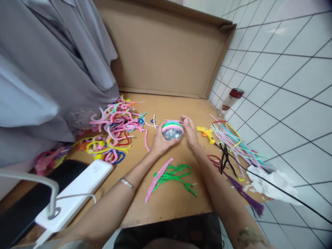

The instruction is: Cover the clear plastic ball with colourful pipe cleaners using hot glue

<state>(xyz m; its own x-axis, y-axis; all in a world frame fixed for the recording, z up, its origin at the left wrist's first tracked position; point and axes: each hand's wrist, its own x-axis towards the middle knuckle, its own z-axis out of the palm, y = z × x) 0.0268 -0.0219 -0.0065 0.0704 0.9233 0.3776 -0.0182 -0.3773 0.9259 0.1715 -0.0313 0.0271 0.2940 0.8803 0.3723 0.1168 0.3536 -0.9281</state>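
Observation:
My left hand (161, 140) grips a clear rounded plastic container (172, 133), thumb along its lower side. Pink, green and blue pipe cleaners (172, 125) band the upper part of the container. On its right side, my right hand (190, 131) has its fingers bent in at the top edge, where a pink strand of pipe cleaner meets the fingertips; the exact hold is partly hidden. Nearer to me, between my forearms, a pink pipe cleaner (158, 180) lies beside several green pipe cleaners (173, 175) on the table.
A pile of mixed pipe cleaners (121, 121) spreads at left, near a white power bank (77, 193). At right are a yellow glue gun (206, 134), red-handled scissors (214, 162), long pipe cleaners (230, 140), purple strands (242, 193), white tissue (271, 181) and a red-lidded bottle (230, 102). Cardboard (166, 48) stands behind.

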